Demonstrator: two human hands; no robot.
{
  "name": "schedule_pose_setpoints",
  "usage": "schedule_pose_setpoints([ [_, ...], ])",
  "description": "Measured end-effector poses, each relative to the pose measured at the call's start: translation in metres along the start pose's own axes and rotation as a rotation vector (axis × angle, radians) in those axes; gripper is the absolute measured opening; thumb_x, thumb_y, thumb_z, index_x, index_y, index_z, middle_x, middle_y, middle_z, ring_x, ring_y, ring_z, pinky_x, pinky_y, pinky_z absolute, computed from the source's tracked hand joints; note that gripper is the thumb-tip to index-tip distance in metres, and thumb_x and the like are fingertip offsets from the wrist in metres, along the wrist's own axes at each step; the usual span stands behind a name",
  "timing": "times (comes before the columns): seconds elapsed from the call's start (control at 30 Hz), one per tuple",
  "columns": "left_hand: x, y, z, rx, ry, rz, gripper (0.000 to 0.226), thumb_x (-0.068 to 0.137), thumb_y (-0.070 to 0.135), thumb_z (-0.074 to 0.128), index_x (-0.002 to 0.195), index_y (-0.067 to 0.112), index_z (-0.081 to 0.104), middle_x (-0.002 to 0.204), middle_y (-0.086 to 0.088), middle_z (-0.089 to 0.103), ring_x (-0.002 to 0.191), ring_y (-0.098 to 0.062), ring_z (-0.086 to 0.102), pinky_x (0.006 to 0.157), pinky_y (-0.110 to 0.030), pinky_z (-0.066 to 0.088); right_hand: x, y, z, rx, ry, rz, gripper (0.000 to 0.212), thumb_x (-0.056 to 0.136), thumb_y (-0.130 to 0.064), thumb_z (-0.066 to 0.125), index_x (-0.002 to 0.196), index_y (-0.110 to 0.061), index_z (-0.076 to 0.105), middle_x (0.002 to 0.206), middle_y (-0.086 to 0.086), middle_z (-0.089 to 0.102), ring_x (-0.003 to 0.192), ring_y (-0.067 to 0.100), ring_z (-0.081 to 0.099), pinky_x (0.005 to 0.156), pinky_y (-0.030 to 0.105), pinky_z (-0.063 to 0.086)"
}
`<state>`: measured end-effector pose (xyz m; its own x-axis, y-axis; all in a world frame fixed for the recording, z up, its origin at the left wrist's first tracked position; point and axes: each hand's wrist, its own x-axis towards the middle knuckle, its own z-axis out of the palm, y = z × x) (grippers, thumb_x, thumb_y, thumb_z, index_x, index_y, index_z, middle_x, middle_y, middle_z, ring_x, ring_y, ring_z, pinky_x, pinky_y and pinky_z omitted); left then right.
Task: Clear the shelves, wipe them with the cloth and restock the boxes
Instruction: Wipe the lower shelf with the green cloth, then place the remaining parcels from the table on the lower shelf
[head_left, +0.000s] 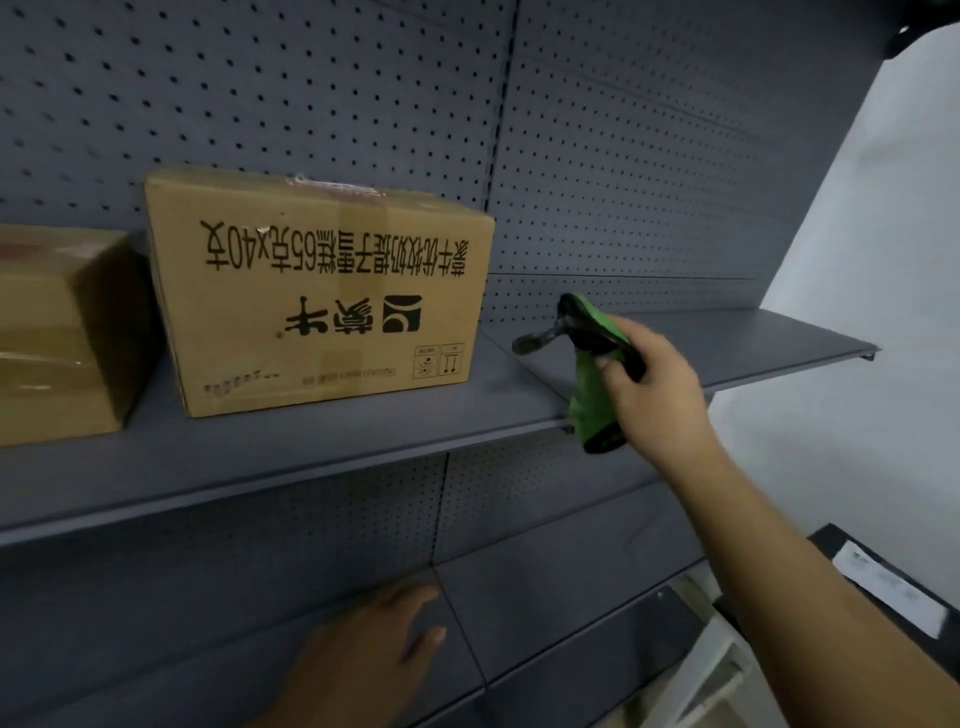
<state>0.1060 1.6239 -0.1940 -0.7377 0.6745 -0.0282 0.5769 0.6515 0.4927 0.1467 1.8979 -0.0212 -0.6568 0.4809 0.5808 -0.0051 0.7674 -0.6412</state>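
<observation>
Your right hand (654, 384) grips the green spray bottle (586, 402) at centre right, fingers curled round its neck, nozzle toward the printed box (322, 296) on the shelf (260, 467) at centre left. At the bottom centre, your left hand (363, 654) rests on the lower shelf (545, 597), fingers straight.

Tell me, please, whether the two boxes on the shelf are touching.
Apart. The head view shows bare shelf between the printed box and the plain box.
</observation>
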Motion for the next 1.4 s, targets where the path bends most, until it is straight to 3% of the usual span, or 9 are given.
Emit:
schedule_pose_setpoints([
  [0.13,0.006,-0.003,0.01,-0.01,0.061,-0.075,0.051,0.1,0.063,0.036,0.149,0.048,0.032,0.156,0.028,0.032,0.137,0.002,0.041,0.112,-0.022,0.036,0.039,0.01,0.035,0.114,-0.079,-0.006,0.039,0.102,-0.019,0.055,0.139,-0.033,0.059,0.127,-0.002,0.062,0.119,0.012,0.056,0.106,0.031,0.045],
  [0.33,0.01,-0.003,0.015,-0.029,0.061,-0.181,0.063,0.091,0.076,0.02,0.149,0.051,0.028,0.158,0.028,0.029,0.136,0.003,0.04,0.111,-0.022,0.037,0.05,0.035,0.075,0.028,-0.386,-0.087,0.039,0.105,-0.024,0.054,0.143,-0.027,0.056,0.132,-0.005,0.05,0.125,0.008,0.047,0.102,0.011,0.027],
  [0.5,0.009,0.006,0.018,0.013,0.086,-0.207,0.054,0.097,0.069,0.026,0.149,0.053,0.026,0.159,0.029,0.024,0.136,0.005,0.04,0.109,-0.018,0.036,0.045,0.061,0.085,-0.235,-0.505,-0.275,0.042,0.102,-0.038,0.056,0.142,-0.026,0.059,0.151,-0.006,0.047,0.149,0.014,0.029,0.121,0.028,0.025],
  [0.77,0.028,0.014,0.029,-0.005,0.07,-0.157,0.054,0.097,0.069,0.029,0.148,0.052,0.028,0.155,0.028,0.034,0.133,0.005,0.041,0.109,-0.021,0.038,0.042,0.055,0.078,-0.328,-0.574,-0.389,0.054,0.101,-0.055,0.045,0.146,-0.027,0.054,0.159,-0.003,0.041,0.154,0.021,0.019,0.125,0.047,0.019],
  [0.9,0.038,0.024,0.028,-0.02,0.039,-0.086,0.085,0.076,0.09,0.005,0.148,0.052,0.03,0.15,0.03,0.037,0.131,0.007,0.042,0.11,-0.019,0.037,0.029,0.056,0.058,-0.294,-0.481,-0.383,0.047,0.104,-0.047,0.046,0.148,-0.03,0.051,0.162,-0.004,0.036,0.156,0.018,0.013,0.126,0.048,0.01],
  [1.0,0.045,0.037,0.027,-0.02,0.018,-0.036,0.062,0.093,0.074,0.025,0.149,0.049,0.031,0.152,0.028,0.036,0.134,0.005,0.041,0.109,-0.013,0.033,0.013,0.063,0.033,-0.245,-0.395,-0.339,0.048,0.102,-0.046,0.043,0.145,-0.027,0.055,0.158,0.0,0.042,0.154,0.02,0.021,0.125,0.049,0.017],
  [1.07,0.051,0.045,0.031,-0.034,-0.009,-0.004,0.061,0.092,0.073,0.029,0.147,0.049,0.035,0.15,0.028,0.038,0.134,0.003,0.042,0.108,-0.012,0.031,-0.001,0.071,0.013,-0.242,-0.361,-0.291,0.049,0.102,-0.044,0.042,0.145,-0.025,0.055,0.156,0.001,0.044,0.153,0.02,0.024,0.124,0.047,0.022],
  [1.2,0.065,0.066,0.047,-0.027,-0.098,0.096,0.051,0.094,0.068,0.041,0.142,0.05,0.041,0.147,0.028,0.043,0.132,0.002,0.045,0.11,-0.022,0.036,-0.04,0.095,-0.04,-0.322,-0.288,-0.203,0.044,0.104,-0.039,0.045,0.144,-0.023,0.055,0.152,0.002,0.047,0.15,0.02,0.029,0.123,0.042,0.027],
  [1.4,0.077,0.123,0.073,-0.023,-0.226,0.295,0.043,0.1,0.061,0.039,0.142,0.054,0.033,0.151,0.028,0.036,0.135,-0.002,0.042,0.111,-0.026,0.036,-0.123,0.136,-0.136,-0.5,-0.154,0.069,0.041,0.104,-0.035,0.048,0.144,-0.026,0.056,0.147,-0.004,0.05,0.142,0.01,0.036,0.118,0.027,0.03],
])
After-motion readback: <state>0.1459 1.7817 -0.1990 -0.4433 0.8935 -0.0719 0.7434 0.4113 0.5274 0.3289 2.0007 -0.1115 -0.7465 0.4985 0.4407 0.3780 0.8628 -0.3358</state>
